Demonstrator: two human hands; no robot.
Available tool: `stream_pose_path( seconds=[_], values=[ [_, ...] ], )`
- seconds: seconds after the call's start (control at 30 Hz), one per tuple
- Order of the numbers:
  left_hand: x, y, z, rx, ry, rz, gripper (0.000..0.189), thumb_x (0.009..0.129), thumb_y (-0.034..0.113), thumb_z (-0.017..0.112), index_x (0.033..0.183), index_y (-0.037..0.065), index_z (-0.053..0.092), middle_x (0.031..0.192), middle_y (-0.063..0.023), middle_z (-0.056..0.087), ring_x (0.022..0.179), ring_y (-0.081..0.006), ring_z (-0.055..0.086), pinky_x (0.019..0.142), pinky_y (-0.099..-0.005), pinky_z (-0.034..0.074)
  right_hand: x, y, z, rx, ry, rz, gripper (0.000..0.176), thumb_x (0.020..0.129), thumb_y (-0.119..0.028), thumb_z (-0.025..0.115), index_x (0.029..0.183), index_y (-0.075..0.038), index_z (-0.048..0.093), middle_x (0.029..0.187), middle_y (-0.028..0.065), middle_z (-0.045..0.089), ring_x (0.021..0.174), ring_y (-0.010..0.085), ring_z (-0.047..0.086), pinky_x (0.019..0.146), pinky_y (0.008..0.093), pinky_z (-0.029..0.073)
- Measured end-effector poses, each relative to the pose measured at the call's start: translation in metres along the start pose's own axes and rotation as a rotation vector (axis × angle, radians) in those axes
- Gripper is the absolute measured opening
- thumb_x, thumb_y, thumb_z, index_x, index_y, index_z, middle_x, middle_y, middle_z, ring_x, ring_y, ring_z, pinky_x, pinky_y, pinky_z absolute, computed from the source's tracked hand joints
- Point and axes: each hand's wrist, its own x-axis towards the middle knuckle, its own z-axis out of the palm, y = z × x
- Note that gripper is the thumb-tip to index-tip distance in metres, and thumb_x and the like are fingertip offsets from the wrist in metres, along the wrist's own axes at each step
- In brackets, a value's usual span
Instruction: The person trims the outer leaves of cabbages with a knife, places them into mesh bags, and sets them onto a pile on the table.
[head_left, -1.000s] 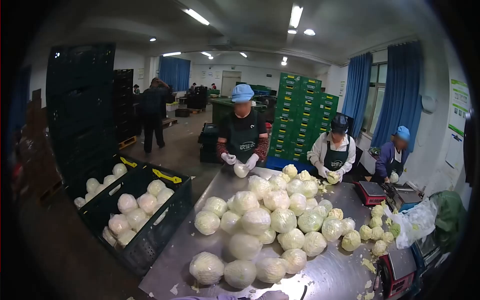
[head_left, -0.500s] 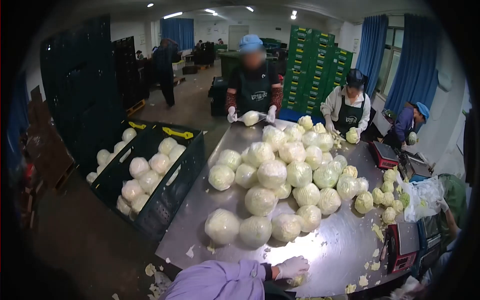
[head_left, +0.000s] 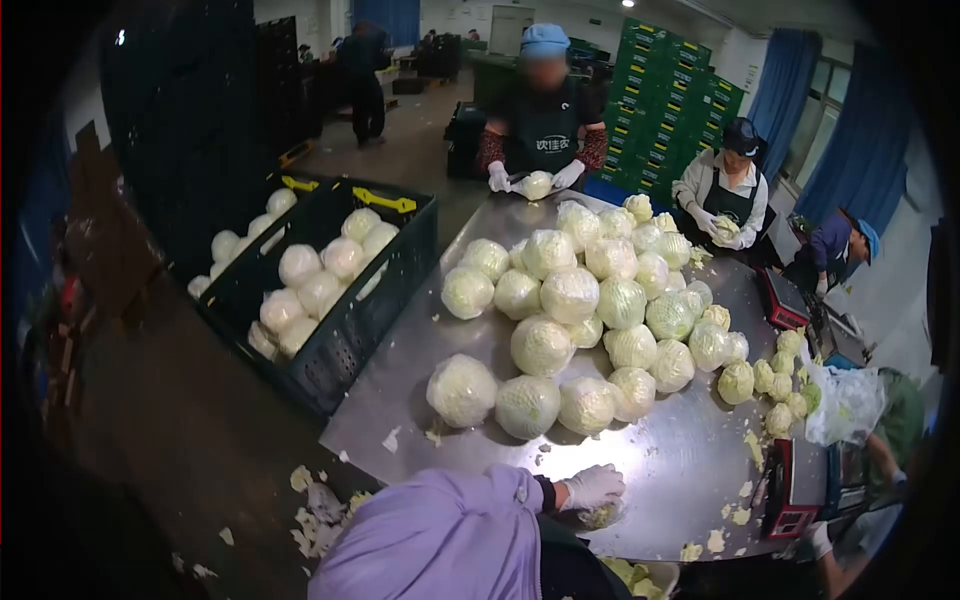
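My left hand (head_left: pixel 595 487), in a white glove and a purple sleeve, is closed over a small pale-green cabbage (head_left: pixel 600 515) near the table's front edge. The palm covers most of this cabbage. My right hand is not in view. Just beyond my left hand, a row of large film-wrapped cabbages (head_left: pixel 527 407) lies on the metal table (head_left: pixel 390 400). More wrapped cabbages (head_left: pixel 570 295) are heaped behind that row.
Dark crates (head_left: pixel 335 365) of wrapped cabbages stand left. Across the table, one co-worker (head_left: pixel 545 120) handles a wrapped cabbage and another (head_left: pixel 725 190) a bare one. Small cabbages (head_left: pixel 736 382), leaf scraps, plastic film (head_left: pixel 845 400) and scales (head_left: pixel 795 485) lie right. A co-worker's gloved hand (head_left: pixel 820 540) is at lower right.
The view has tilted and shifted, so the table sits higher. My left hand stays over the small cabbage. The co-worker at the back right now has both hands together on a cabbage.
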Motion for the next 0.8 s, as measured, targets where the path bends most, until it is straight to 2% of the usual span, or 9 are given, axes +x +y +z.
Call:
stream_pose_path(
  seconds=[0.27, 0.37, 0.53, 0.8],
  values=[
    [-0.005, 0.0, 0.001, -0.023, 0.119, 0.04, 0.021, 0.08, 0.03, 0.06, 0.079, 0.009, 0.061, 0.083, -0.0096, 0.057, 0.084, -0.031, 0.054, 0.074, -0.0421, 0.046, -0.017, 0.029, 0.037, 0.041, 0.07, 0.139, 0.033, 0.089, -0.022, 0.055, 0.064, -0.001, 0.051, 0.064, 0.011, 0.061, 0.06, 0.0225, 0.064, 0.067, 0.0526, 0.048],
    [-0.006, 0.004, -0.006, -0.026, 0.057, -0.009, 0.02, 0.081, 0.028, 0.058, 0.078, 0.008, 0.06, 0.083, -0.0101, 0.057, 0.083, -0.031, 0.054, 0.073, -0.0425, 0.046, -0.028, 0.028, 0.042, 0.037, 0.09, 0.175, 0.031, 0.089, -0.022, 0.055, 0.067, -0.001, 0.051, 0.065, 0.0106, 0.061, 0.061, 0.022, 0.064, 0.067, 0.0514, 0.048],
    [-0.004, 0.003, 0.002, -0.014, 0.06, -0.037, 0.017, 0.081, 0.026, 0.058, 0.082, 0.01, 0.061, 0.085, -0.0099, 0.057, 0.084, -0.0308, 0.054, 0.074, -0.0412, 0.046, -0.029, 0.04, 0.05, 0.039, 0.138, 0.2, 0.028, 0.09, -0.022, 0.055, 0.07, -0.002, 0.051, 0.066, 0.0099, 0.06, 0.061, 0.0213, 0.063, 0.066, 0.0495, 0.047],
    [-0.006, 0.001, -0.001, -0.101, 0.1, -0.056, 0.016, 0.081, 0.025, 0.057, 0.08, 0.01, 0.062, 0.084, -0.0092, 0.057, 0.085, -0.0302, 0.053, 0.074, -0.0407, 0.045, -0.024, 0.051, 0.059, 0.066, 0.214, 0.212, 0.024, 0.09, -0.022, 0.055, 0.076, -0.002, 0.052, 0.068, 0.0088, 0.059, 0.062, 0.0201, 0.061, 0.065, 0.0464, 0.047]
  ],
)
